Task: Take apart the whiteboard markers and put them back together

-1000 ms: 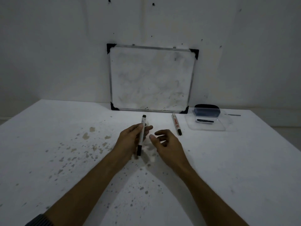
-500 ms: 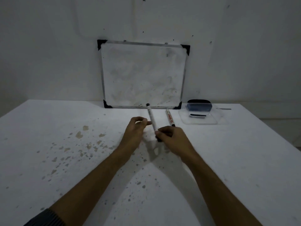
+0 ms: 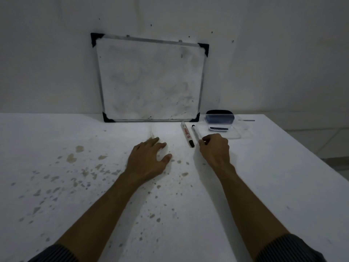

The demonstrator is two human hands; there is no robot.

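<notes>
Both forearms bare, extended forward, dark sleeves at near edge. Left hand (image 3: 149, 157) palm down, flat, fingers spread, thumb out to right, holding nothing. Right hand (image 3: 215, 148) farther right, knuckles up, fingers curled, thumb and fingertip pinched at its far left.

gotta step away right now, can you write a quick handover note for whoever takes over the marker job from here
Left hand: empty, spread palm down on the white table.
Right hand: fingertips pinching the near end of the plain marker, which lies flat on the table.
Red-labelled marker: lies just left of it, roughly parallel, black cap towards you, untouched.
Both markers sit in front of the whiteboard leaning on the wall. A clear tray to the right holds an eraser and a small black piece.
Done: both markers look whole; I cannot tell which have been through the cycle.
Left: probably let go, then check the red-labelled one.
</notes>
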